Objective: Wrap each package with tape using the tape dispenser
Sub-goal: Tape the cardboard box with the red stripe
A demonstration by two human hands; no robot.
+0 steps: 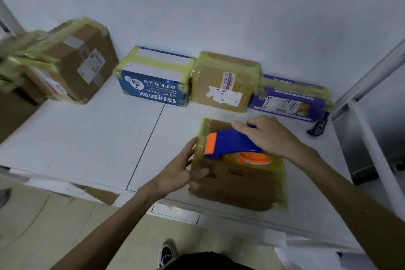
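A white table (87, 138) stands against a pale wall (219, 6), with taped boxes (223, 87) lined up along the back. The package (236, 182) sits at the near edge in front of me. My left hand (182, 169) lies with fingers straight against its left side, thumb resting on top. My right hand (269, 136) curls round the handle of the tape dispenser (230, 142), which rests on the package's top.

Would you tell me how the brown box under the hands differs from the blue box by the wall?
The brown box is mostly plain cardboard at the table's near edge, steadied by the left hand, tape dispenser on top; the blue box is printed, untouched, against the wall. Both carry yellowish tape.
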